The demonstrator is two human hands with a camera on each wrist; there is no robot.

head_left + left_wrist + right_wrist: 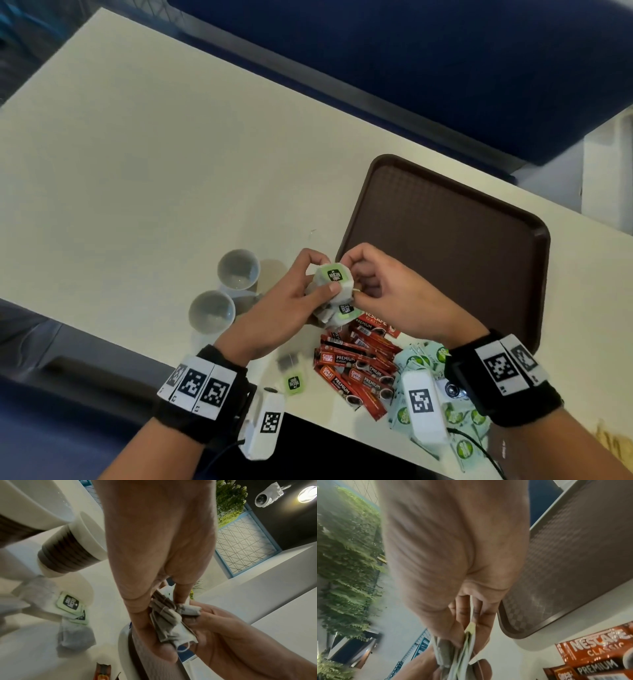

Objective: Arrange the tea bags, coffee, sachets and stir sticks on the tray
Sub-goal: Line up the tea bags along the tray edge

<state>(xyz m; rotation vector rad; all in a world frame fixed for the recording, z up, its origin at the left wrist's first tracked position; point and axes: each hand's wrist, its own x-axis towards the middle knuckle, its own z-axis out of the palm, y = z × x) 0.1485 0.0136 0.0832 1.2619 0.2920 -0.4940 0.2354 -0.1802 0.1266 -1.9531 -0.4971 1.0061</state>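
Note:
Both hands hold one bundle of tea bags [334, 284] with green tags, raised above the table just left of the brown tray [455, 240]. My left hand [291, 301] grips the bundle [169, 620] from the left, thumb across its front. My right hand [370, 284] pinches the bags and tags [467, 641] from the right. A loose tea bag [293, 382] lies near my left wrist. Red coffee sachets [356, 363] and pale green sachets [421, 359] are heaped at the table's near edge. No stir sticks show.
Two empty white paper cups [238, 270] [211, 312] stand left of my hands. The tray's floor [565, 555] is bare. A blue bench [411, 51] runs behind the cream table [137, 154].

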